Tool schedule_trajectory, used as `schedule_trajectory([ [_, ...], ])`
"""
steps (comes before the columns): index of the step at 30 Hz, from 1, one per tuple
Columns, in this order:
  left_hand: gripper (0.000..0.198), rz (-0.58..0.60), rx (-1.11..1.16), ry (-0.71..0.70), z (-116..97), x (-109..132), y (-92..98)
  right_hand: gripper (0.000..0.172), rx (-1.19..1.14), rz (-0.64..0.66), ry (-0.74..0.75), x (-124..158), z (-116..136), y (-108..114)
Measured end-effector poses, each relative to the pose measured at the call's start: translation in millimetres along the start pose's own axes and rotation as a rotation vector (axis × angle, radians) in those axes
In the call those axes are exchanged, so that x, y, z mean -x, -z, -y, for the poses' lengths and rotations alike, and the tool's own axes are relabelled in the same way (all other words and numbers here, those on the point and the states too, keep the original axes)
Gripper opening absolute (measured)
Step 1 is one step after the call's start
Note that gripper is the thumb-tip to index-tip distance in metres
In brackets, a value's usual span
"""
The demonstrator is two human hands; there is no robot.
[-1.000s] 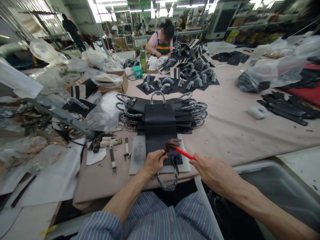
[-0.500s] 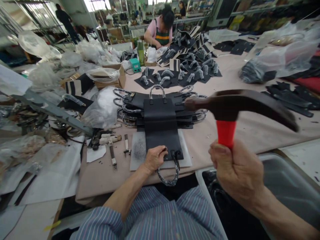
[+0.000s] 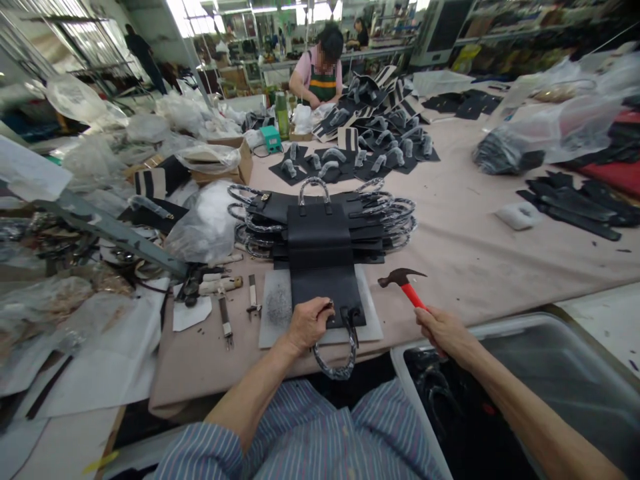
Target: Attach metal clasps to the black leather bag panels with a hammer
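Workshop surface (image 3: 460,247) is carrying a black bag panel (image 3: 323,277), near half lying over a pale board (image 3: 277,300), handled pieces (image 3: 273,210) sitting stacked around its far half. Left hand (image 3: 309,323) is pinching a tiny dark piece (image 3: 330,304) at the near edge; right hand (image 3: 445,330) is gripping a hammer (image 3: 403,277), apart from the panel. Far handle (image 3: 314,181) is looking attached; near handle (image 3: 336,374) too at right, left end hiding behind the hand, can't tell. No writing or brands showing legibly.

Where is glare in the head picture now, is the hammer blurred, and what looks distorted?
In the head view, the top window glares white; there too, the hammer in the right hand looks fairly clear; same view, the standing person leans, probably lens distortion.
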State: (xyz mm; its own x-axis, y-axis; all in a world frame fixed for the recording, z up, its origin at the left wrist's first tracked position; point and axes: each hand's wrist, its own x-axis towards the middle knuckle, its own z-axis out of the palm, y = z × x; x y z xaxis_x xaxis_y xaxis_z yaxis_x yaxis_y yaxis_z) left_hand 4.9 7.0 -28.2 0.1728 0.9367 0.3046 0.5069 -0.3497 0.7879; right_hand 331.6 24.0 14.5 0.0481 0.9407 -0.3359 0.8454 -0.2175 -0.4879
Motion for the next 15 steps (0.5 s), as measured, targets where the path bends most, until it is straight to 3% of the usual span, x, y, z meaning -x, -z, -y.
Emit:
schedule_trajectory([
  [4, 0.01, -0.001, -0.008, -0.002, -4, -1, 2.0, 0.033, 0.148, -0.222, 0.131, -12, 2, -14],
  [6, 0.014, 0.013, -0.01, -0.001, -7, -2, 4.1, 0.038, 0.132, -0.265, 0.4, -10, 21, -26],
  [9, 0.016, 0.056, -0.001, 0.021, -11, -3, 6.9, 0.052, 0.063, -0.156, 0.814, -5, 54, -50],
  [11, 0.015, 0.074, 0.015, 0.054, -12, -4, 6.7, 0.056, 0.018, -0.101, 0.873, -3, 66, -66],
  [15, 0.017, -0.008, 0.112, 0.213, -11, -9, 3.9, 0.053, -0.055, -0.118, 0.808, -2, 68, -80],
])
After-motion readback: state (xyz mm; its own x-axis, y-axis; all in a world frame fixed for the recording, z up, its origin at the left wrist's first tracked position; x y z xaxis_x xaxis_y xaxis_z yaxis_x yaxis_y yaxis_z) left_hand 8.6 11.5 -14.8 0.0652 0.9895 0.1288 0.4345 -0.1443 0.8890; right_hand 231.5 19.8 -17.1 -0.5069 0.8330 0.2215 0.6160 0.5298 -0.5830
